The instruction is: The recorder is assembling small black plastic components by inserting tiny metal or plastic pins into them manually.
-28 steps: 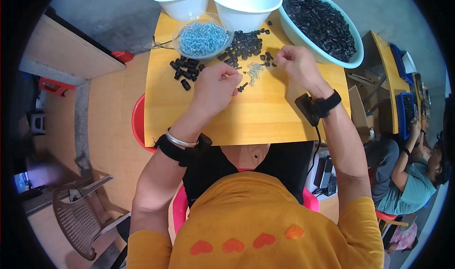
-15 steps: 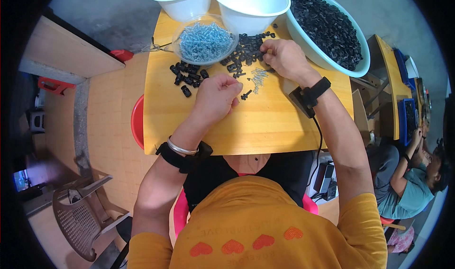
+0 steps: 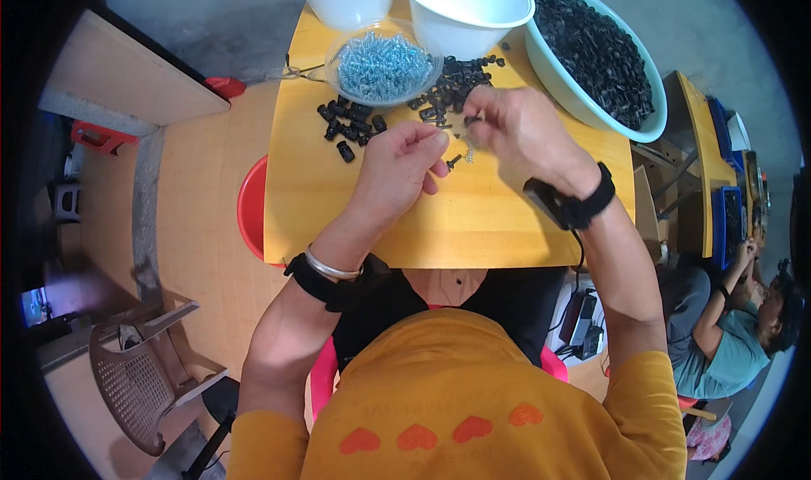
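Note:
My left hand (image 3: 404,163) is closed in a pinch above the table; what its fingertips hold, if anything, is hidden. Facing it, my right hand (image 3: 524,129) is slightly blurred and pinches a small black plastic part (image 3: 471,120). Under the hands lie a few small metal springs (image 3: 470,153) and a black stemmed piece (image 3: 454,162). Black barrel-shaped pieces (image 3: 345,151) are scattered left of them. Behind the hands spreads a pile of small black parts (image 3: 456,83), beside a clear bowl (image 3: 335,85) heaped with springs (image 3: 384,66).
Two white tubs (image 3: 465,15) stand at the table's far edge. A pale blue basin (image 3: 657,125) full of black parts sits far right. A red tub (image 3: 250,214) is beside the wooden table (image 3: 338,226). Another person (image 3: 731,345) works at right. A cable hangs from my right wristband.
My right hand has drawn back from the black pile toward my left hand, with a small black part in its fingers. The whole view has shifted slightly.

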The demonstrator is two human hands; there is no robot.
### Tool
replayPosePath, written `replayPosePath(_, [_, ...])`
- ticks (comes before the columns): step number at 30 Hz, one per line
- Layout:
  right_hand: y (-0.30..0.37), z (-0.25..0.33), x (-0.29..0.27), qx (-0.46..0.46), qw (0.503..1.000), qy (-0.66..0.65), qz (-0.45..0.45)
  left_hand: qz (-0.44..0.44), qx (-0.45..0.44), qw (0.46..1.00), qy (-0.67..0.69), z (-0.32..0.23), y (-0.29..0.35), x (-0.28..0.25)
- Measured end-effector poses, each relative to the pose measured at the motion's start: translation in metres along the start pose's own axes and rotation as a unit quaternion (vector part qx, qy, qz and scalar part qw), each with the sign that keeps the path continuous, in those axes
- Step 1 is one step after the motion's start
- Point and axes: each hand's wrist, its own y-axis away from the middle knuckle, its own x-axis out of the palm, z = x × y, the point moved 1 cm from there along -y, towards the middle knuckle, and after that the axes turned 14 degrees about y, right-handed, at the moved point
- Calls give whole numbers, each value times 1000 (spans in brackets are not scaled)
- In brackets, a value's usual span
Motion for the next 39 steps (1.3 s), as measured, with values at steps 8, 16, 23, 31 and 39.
replayPosePath(8, [65,40,-23,-176,968,-175,-19,143,-61,983,97,5,47,0])
replayPosePath(16, [104,48,-15,-180,942,-284,-13,216,-99,964,123,12,83,0])
replayPosePath(23, [80,-24,35,49,995,-65,-62,58,-114,968,215,40,66,-15])
replayPosePath(31, [54,-33,45,69,993,34,-91,40,-94,961,258,36,48,-24])
replayPosePath(39, [21,-36,51,31,989,-22,-142,40,-108,955,275,35,31,-22])
